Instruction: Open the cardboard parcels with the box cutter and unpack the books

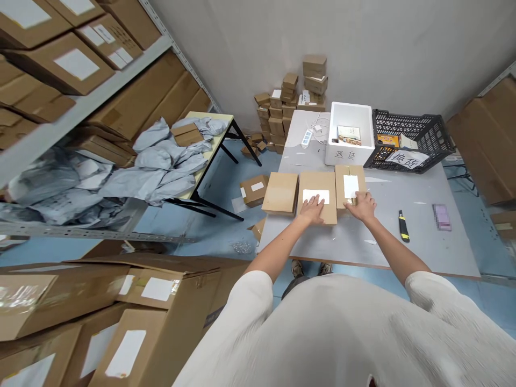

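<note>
Three cardboard boxes stand side by side on the grey table. My left hand (313, 210) rests with fingers spread on the front of the middle box (318, 181), over the lower edge of its white label. My right hand (362, 206) lies with fingers apart on the right box (342, 174), beside its white label. The left box (281, 192) has no label that shows, and neither hand touches it. A black and yellow cutter (403, 226) lies on the table to the right of my right hand.
Behind the boxes stand a white foam bin (349, 156) and a black crate (411, 159). A power strip (307, 138) lies at the back left of the grey table (427, 252). Grey parcels (161, 161) cover a side table; shelves and cartons line the left.
</note>
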The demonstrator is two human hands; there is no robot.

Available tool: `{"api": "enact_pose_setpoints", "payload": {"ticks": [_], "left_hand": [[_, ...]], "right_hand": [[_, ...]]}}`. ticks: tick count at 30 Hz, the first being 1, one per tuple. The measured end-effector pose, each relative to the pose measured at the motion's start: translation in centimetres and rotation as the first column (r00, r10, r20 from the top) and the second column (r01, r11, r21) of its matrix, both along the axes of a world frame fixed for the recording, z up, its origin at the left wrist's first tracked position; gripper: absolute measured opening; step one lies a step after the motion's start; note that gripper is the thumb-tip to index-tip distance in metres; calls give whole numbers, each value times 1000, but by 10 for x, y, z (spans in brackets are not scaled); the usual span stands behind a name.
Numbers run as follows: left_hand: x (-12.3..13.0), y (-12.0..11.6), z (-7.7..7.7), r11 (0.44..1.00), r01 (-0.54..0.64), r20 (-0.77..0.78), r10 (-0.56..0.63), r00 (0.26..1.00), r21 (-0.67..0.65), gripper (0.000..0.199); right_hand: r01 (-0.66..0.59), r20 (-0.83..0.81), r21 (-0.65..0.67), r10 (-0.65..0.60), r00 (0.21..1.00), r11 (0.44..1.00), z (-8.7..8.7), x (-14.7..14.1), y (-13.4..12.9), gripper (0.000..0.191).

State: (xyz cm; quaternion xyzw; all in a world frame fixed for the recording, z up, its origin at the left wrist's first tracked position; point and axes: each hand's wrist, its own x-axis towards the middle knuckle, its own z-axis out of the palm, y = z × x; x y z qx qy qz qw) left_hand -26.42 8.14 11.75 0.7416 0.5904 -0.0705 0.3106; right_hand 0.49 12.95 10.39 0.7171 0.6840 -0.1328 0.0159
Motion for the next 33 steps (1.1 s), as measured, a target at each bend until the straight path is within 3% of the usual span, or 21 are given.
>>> {"api": "enact_pose_setpoints", "payload": {"ticks": [5,11,20,26,33], "left_hand": [[-14,8,-3,1000,6,22,-5,1000,-23,120],[-14,0,-3,999,39,8,-39,999,5,111],[31,-3,11,978,129,128,-151,980,161,74],[72,-1,19,927,271,97,-304,948,260,60],[126,4,19,915,279,64,-309,949,290,69]], "right_hand": [[62,10,-5,-62,998,998,0,-19,-15,93],[114,54,-40,-112,992,993,8,-23,-33,90],[187,28,-70,-185,982,980,10,-15,-48,88],[146,3,-59,-146,989,987,7,19,-44,90],[-89,-5,-93,89,996,992,10,95,-6,89]]}}
